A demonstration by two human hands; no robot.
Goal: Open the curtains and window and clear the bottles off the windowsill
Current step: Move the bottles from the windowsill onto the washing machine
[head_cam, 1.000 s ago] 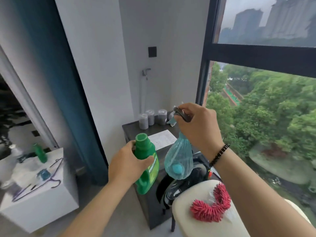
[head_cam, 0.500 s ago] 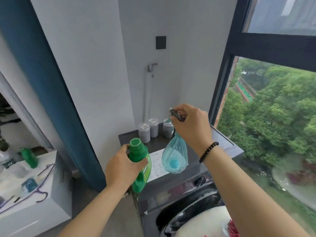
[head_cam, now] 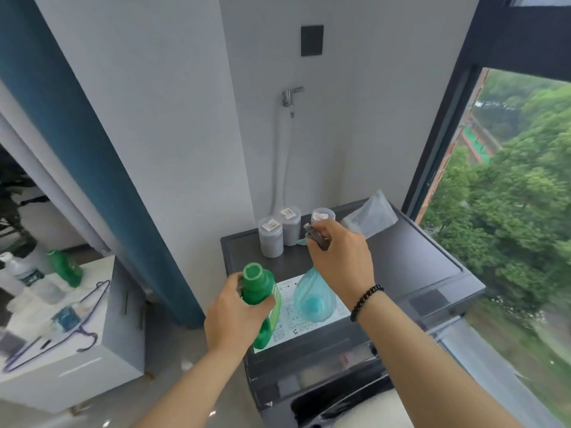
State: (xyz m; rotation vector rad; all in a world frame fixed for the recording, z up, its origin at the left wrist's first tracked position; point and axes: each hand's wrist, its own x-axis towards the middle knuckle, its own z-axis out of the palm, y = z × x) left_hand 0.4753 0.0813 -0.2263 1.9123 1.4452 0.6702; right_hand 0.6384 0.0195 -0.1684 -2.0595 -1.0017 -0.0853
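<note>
Grey jars (head_cam: 271, 237) on washer top (head_cam: 411, 261), hanger (head_cam: 83, 319) on white cabinet (head_cam: 92, 366)

Three grey canisters (head_cam: 271, 239) on washer (head_cam: 417, 273) — hanger (head_cam: 89, 307) aside

Dark surface (head_cam: 417, 257): the top of a washing machine in front of me, below the window corner.
On it, at the back: three grey lidded jars (head_cam: 271, 239), close together; a clear pouch (head_cam: 369, 216) beside them.
On it, nearer me: a white printed sheet (head_cam: 304, 322), lying flat.
White surface (head_cam: 102, 344), to my left: a green bottle (head_cam: 65, 268), a clear bottle (head_cam: 21, 270), a wire hanger (head_cam: 77, 329).
</note>
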